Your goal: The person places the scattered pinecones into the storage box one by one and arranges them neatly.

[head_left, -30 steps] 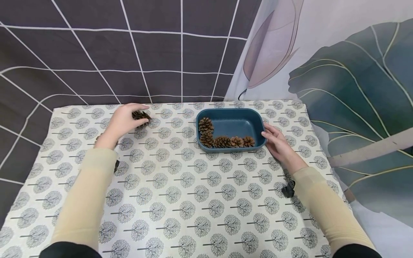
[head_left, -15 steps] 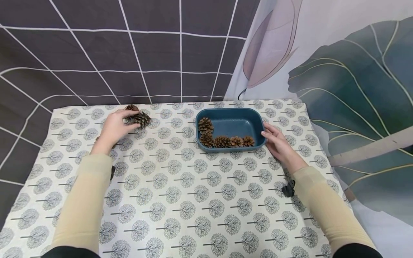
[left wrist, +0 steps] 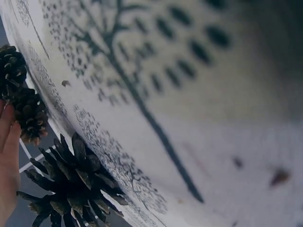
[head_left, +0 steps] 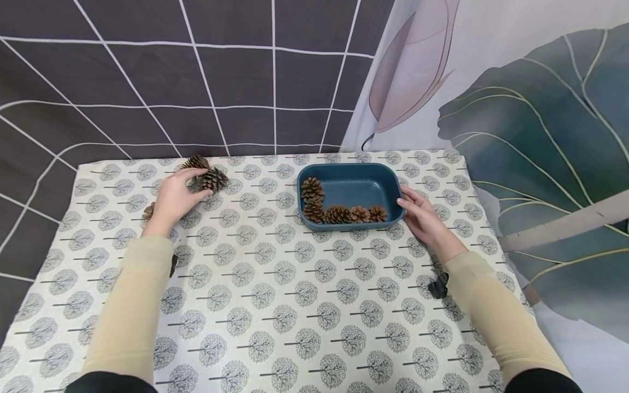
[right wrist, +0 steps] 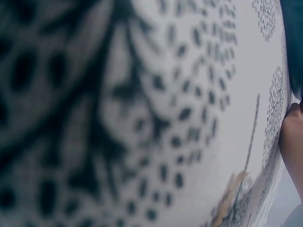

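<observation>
In the head view my left hand [head_left: 177, 199] pinches a brown pine cone [head_left: 215, 179] between thumb and fingers at the table's back left. A second pine cone [head_left: 195, 162] lies just behind those fingers. Close to my left wrist sits another pine cone [head_left: 148, 211], partly hidden; a dark, wide-scaled pine cone [left wrist: 71, 189] looms near the left wrist camera. My right hand [head_left: 425, 218] grips the right end of a blue rectangular container [head_left: 350, 226], thumb at its rim. Several pine cones [head_left: 339, 214] line the container's left side and front wall inside.
A white tablecloth [head_left: 275, 295] with grey tree prints covers the table. Behind it hangs a dark cloth [head_left: 236, 71] with white grid lines, and a leaf-patterned curtain [head_left: 530, 120] hangs at the right. Small brown crumbs [left wrist: 280, 177] lie on the cloth by the left wrist.
My left hand has shifted left and toward the front, uncovering more of the pine cone at its fingertips and the one behind. The right hand and container keep their place.
</observation>
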A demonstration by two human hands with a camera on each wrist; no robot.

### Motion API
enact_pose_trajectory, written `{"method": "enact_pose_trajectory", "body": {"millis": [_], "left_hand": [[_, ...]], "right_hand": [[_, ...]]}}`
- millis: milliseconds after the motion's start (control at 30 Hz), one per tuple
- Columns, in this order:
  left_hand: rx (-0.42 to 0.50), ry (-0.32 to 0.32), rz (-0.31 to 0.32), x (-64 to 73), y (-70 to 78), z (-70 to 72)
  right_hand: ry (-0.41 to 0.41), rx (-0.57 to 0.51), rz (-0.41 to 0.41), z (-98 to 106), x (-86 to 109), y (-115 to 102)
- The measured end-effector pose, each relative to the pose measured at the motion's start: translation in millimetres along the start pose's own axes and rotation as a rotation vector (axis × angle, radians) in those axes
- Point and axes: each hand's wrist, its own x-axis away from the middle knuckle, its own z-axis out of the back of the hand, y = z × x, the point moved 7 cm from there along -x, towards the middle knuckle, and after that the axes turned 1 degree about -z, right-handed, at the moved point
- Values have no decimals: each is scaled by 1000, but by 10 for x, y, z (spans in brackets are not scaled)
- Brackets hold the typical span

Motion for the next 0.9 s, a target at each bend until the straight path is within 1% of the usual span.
{"method": "enact_pose_trajectory", "body": {"millis": [267, 467, 600, 800, 900], "left_hand": [[-14, 21, 2, -32, 25, -22], [-31, 13, 1, -73, 71, -79], [-42, 7, 3, -82, 88, -97], [-14, 14, 24, -58, 87, -80], [-2, 35, 14, -47, 92, -65]], "right_hand": [[5, -3, 15, -4, 0, -13], [11, 4, -3, 6, 2, -8], [2, 0, 8, 7, 2, -5], [-9, -45, 37, 3, 7, -16], [-10, -42, 37, 4, 8, -14]]}}
